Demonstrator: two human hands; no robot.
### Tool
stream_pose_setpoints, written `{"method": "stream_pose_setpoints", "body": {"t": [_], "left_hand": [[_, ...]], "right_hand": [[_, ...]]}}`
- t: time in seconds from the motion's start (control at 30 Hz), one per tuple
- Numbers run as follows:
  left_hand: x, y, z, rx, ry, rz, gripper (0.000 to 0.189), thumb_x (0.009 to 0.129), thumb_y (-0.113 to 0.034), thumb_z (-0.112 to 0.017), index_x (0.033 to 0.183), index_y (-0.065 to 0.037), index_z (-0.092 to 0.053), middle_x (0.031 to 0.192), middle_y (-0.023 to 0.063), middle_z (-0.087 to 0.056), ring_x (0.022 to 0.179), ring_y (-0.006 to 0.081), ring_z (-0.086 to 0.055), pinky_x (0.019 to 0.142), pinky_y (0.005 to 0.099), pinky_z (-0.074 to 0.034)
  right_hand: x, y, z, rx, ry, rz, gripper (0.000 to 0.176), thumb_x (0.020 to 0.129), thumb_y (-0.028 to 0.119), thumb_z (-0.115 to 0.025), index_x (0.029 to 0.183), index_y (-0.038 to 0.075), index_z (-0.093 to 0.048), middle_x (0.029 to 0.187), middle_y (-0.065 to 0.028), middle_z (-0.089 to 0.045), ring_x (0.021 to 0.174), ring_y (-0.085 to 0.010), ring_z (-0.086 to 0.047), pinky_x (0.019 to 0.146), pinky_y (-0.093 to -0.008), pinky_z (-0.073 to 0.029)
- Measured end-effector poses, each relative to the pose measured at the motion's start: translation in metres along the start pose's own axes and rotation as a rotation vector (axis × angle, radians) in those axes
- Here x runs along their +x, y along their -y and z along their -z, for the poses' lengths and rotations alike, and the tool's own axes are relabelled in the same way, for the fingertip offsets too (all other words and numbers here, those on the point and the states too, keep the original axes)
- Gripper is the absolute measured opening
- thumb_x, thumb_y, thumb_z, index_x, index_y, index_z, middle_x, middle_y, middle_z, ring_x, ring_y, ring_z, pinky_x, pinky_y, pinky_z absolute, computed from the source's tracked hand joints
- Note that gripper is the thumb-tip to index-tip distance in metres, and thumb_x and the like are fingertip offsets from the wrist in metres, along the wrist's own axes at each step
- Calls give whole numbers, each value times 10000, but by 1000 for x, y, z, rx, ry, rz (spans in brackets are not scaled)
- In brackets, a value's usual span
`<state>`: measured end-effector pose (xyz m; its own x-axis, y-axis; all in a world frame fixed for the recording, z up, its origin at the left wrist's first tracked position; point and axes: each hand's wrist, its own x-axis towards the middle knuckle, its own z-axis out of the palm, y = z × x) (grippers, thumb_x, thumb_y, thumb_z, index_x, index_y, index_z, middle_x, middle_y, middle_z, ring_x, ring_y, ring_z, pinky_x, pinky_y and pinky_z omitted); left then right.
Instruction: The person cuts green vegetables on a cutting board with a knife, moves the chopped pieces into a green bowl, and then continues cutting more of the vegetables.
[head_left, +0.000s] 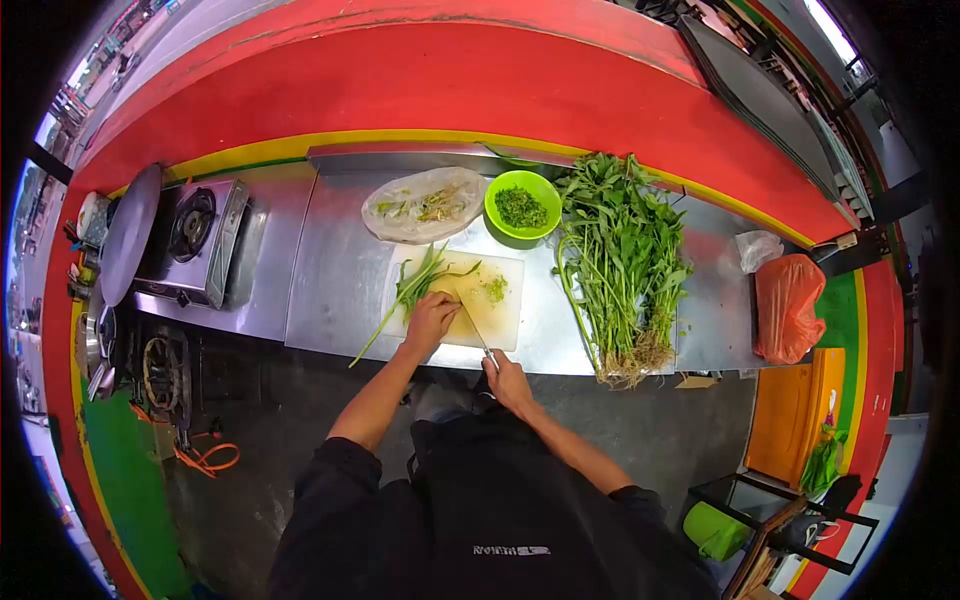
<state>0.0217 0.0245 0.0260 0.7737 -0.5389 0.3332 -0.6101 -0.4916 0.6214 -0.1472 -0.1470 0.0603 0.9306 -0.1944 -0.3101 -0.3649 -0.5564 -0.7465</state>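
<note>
My left hand is closed on green stems at the left side of the white cutting board. Leafy ends of the stems stick out past the board's left edge. A knife is in my right hand, its blade pointing up and left, with the tip beside my left fingers. Chopped green bits lie on the board's right part. Behind the board are a lime green bowl of chopped greens and a clear plastic bag with plant scraps.
A large bunch of rooted greens lies right of the board on the steel counter. Farther right is a red plastic bag. A gas stove and a round lid stand at the left. A red wall runs behind.
</note>
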Motion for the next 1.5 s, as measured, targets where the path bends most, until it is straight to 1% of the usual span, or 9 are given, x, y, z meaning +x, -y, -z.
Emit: {"method": "stream_pose_setpoints", "body": {"t": [0.3, 0.47, 0.6, 0.7, 0.77, 0.97, 1.03, 1.3, 1.5], "left_hand": [[-5, -5, -7, 163, -29, 14, 128, 868, -147, -722, 970, -98, -783, 965, 17, -676, 978, 243, -608, 828, 408, -461], [-6, -7, -8, 181, -45, 16, 127, 880, -158, -712, 974, -105, -779, 978, 5, -676, 988, 231, -608, 829, 404, -455], [-6, -8, -7, 147, -66, 19, 112, 874, -144, -721, 959, -98, -777, 967, 10, -674, 976, 239, -613, 817, 410, -457], [-5, -8, -4, 109, -60, 35, 106, 862, -120, -731, 951, -87, -781, 946, 24, -681, 958, 255, -622, 806, 417, -462], [-7, -5, -6, 11, -98, 50, 115, 863, -111, -730, 960, -81, -785, 949, 32, -694, 953, 265, -627, 808, 417, -467], [-7, -6, -4, -80, -133, 58, 137, 869, -90, -726, 986, -69, -794, 960, 62, -715, 945, 279, -638, 823, 413, -475], [-7, -6, -3, -42, -92, 96, 133, 865, -90, -732, 980, -62, -792, 965, 71, -722, 946, 282, -645, 838, 410, -481], [-8, -9, -2, -51, -132, 69, 133, 851, -71, -745, 974, -40, -783, 963, 76, -717, 927, 286, -645, 829, 416, -498], [-7, -8, -3, -55, -139, 35, 132, 838, -53, -749, 966, -27, -767, 948, 91, -687, 923, 306, -633, 818, 416, -508]], "right_hand": [[3, -1, -3, -68, 27, 38, 294, 1057, 295, -521, 1093, 3, -517, 813, -347, -668, 798, -562, -650, 694, -626, -499], [7, -4, -6, -94, 23, 50, 355, 1059, 309, -515, 1094, -44, -501, 803, -394, -645, 801, -583, -640, 707, -645, -497], [24, -6, -11, -96, 27, 31, 369, 1058, 319, -514, 1090, -49, -516, 823, -389, -651, 823, -580, -643, 719, -637, -493], [28, -6, -7, -27, 27, 50, 386, 1061, 343, -510, 1074, -42, -540, 832, -378, -659, 836, -575, -646, 720, -621, -489], [20, -6, -1, 35, 49, -18, 400, 1064, 368, -507, 1066, -28, -561, 836, -362, -667, 855, -568, -649, 729, -602, -488], [12, -20, 3, 30, 51, -1, 394, 1075, 360, -502, 1026, -20, -594, 831, -296, -686, 812, -483, -685, 728, -517, -513], [9, -18, 8, 103, 109, 8, 436, 1055, 401, -515, 1116, -26, -580, 863, -372, -666, 879, -569, -648, 782, -603, -503], [3, -12, 5, 61, 74, 21, 422, 1059, 383, -520, 1106, -31, -585, 862, -375, -665, 889, -575, -643, 763, -603, -501], [4, -12, -1, 54, 62, 10, 401, 1056, 365, -531, 1059, -32, -583, 808, -361, -660, 821, -575, -642, 693, -620, -498]]}}
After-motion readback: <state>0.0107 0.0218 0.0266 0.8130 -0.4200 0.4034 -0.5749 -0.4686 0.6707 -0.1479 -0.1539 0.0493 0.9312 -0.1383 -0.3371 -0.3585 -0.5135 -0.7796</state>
